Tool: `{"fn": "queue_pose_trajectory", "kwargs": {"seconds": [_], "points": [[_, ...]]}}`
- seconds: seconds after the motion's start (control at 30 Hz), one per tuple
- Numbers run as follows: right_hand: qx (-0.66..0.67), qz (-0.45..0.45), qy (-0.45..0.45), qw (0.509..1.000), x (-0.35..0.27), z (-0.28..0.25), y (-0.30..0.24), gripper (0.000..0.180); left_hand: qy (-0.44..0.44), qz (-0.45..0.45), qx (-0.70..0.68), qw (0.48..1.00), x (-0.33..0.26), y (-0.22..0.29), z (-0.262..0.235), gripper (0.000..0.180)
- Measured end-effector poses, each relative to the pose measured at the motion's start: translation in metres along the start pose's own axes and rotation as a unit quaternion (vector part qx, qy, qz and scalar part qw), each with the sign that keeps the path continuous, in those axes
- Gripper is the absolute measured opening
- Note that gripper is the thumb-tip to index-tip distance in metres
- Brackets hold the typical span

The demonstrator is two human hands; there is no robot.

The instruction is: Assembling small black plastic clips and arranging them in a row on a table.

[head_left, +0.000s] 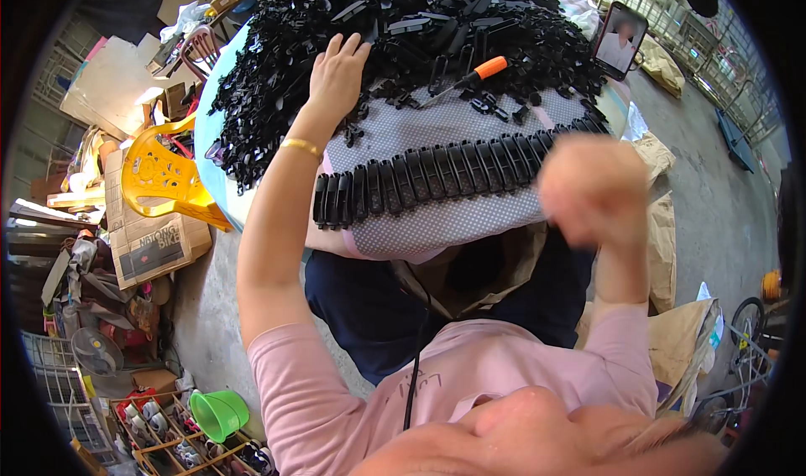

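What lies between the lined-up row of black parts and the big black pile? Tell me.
In the head view, mostly bare dotted grey cloth separates the row from the pile, with a few loose black pieces and an orange-handled tool at the pile's edge.

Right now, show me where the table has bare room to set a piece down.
Bare dotted cloth lies between the black parts pile and the lined-up row of black parts, and in a strip below that row. Crowded: the pile under the left hand, around the orange-handled tool.
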State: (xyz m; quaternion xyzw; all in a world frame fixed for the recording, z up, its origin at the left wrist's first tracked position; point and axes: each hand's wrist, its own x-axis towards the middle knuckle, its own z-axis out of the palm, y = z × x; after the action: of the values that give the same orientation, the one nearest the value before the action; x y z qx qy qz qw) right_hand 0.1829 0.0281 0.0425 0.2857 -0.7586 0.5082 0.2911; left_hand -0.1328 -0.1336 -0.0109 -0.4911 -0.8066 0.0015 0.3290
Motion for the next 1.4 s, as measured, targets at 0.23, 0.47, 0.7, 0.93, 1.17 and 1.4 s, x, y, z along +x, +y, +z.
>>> {"fn": "queue_pose_trajectory", "kwargs": {"seconds": [0.23,0.47,0.7,0.93,1.17,1.4], "points": [[-0.278,0.225,-0.12,0.926,-0.005,-0.053,0.117,0.017,-0.079,-0.006,0.087,0.993,0.018,-0.001,0.027,0.018],[-0.465,0.293,-0.197,0.812,0.001,-0.045,0.145,0.022,-0.047,-0.069,-0.077,0.994,-0.007,0.008,-0.005,0.016],[-0.413,0.251,-0.136,0.865,0.003,-0.044,0.142,0.021,-0.066,-0.299,-0.608,0.733,-0.048,0.034,-0.055,0.026],[0.005,0.26,0.118,0.958,0.013,-0.008,0.113,0.011,-0.042,-0.339,-0.877,0.338,-0.073,0.087,-0.095,0.036],[-0.155,0.086,0.088,0.98,-0.005,0.038,0.056,0.014,-0.164,-0.259,-0.919,0.248,-0.087,0.129,-0.093,0.046],[-0.144,0.091,0.05,0.984,-0.015,0.048,0.031,0.033,-0.135,-0.25,-0.9,0.332,-0.089,0.159,-0.103,0.034]]}}
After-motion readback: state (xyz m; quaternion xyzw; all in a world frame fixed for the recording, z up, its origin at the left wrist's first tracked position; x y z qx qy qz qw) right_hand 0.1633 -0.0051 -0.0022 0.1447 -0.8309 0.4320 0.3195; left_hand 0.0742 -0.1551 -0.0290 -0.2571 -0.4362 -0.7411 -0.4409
